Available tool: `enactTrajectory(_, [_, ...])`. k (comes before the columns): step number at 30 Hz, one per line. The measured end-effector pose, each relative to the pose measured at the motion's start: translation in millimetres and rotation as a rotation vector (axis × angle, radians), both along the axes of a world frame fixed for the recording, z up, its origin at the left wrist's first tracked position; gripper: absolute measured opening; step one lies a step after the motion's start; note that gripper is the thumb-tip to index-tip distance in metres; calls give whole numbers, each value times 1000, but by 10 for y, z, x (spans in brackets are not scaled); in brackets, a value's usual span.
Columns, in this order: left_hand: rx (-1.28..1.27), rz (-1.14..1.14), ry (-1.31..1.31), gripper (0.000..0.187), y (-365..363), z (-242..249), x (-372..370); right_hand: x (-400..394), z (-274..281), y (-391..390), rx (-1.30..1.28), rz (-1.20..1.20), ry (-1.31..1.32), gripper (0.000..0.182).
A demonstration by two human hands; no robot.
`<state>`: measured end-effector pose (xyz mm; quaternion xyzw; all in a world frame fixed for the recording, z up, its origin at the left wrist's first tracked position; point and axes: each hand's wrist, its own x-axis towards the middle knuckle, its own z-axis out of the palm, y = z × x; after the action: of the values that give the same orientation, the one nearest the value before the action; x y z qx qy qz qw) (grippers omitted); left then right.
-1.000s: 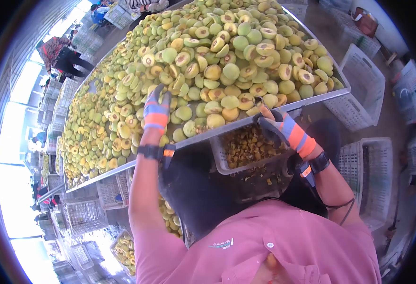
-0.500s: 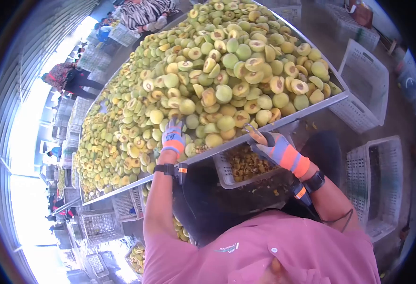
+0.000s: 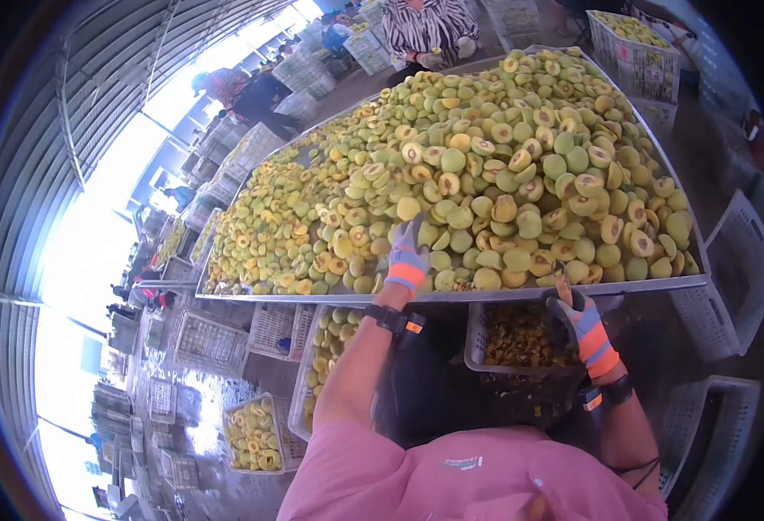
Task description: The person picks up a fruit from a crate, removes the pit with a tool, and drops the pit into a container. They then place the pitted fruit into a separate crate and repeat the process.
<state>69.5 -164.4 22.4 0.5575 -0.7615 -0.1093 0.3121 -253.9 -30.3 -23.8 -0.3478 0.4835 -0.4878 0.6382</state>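
A heap of halved green-yellow fruit (image 3: 503, 174) covers a metal-edged table (image 3: 503, 295). My left hand (image 3: 408, 252), in a grey and orange glove, reaches over the near edge onto the fruit. Its fingers point forward and lie against a yellow piece; whether they grip it is unclear. My right hand (image 3: 582, 326), gloved alike, is at the table's near edge, its fingers wrapped round a small tool (image 3: 562, 284) with a brownish handle. Below the edge, beside my right hand, a white crate (image 3: 476, 339) holds brown-yellow scraps (image 3: 525, 334).
Across the table stands a person in a striped top (image 3: 429, 30). Another person (image 3: 234, 91) bends at the back left. Crates of fruit (image 3: 256, 434) stand on the floor at the left; white crates (image 3: 721, 286) stand at the right, and a full one (image 3: 638, 52) at the back right.
The view has turned, so the table edge now looks level and more crates show at the left. My left hand remains at the fruit, and my right hand still holds the tool near the edge.
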Motion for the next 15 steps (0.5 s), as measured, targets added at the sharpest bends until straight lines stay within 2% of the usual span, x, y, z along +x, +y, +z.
enactTrajectory(1, [-45,-54,31,68,179,181,-146,28,-41,-25,30,-14,-27,18])
enactTrajectory(2, [-105,-142,39,70,349,269,-298,72,-135,-47,-83,10,-119,17])
enactTrajectory(3, [-167,-232,47,71,528,333,-457,118,-142,-42,-186,80,-4,18])
enactTrajectory(4, [-177,-314,-65,68,733,415,-615,162,-132,-43,-293,148,111,18])
enactTrajectory(6, [-185,-484,-315,63,1012,435,-828,256,-164,-36,-238,191,-81,18])
enactTrajectory(7, [-180,-571,-453,61,1099,396,-902,351,-255,-45,-66,162,-384,18])
enactTrajectory(8, [-167,-663,-587,60,1185,377,-949,413,-347,-40,-30,215,-462,18])
enactTrajectory(9, [-191,-683,-612,59,1239,421,-946,476,-443,-42,11,267,-536,19])
enactTrajectory(10, [-205,-720,-623,58,1261,481,-927,442,-524,-110,-76,397,-381,19])
enactTrajectory(11, [-211,-779,-611,57,1313,471,-953,334,-479,-7,-190,424,-274,21])
enactTrajectory(13, [-250,-708,-284,64,1327,466,-937,240,-234,140,-447,383,-56,25])
enactTrajectory(15, [20,-500,249,70,1372,299,-944,254,-1,210,-681,268,223,25])
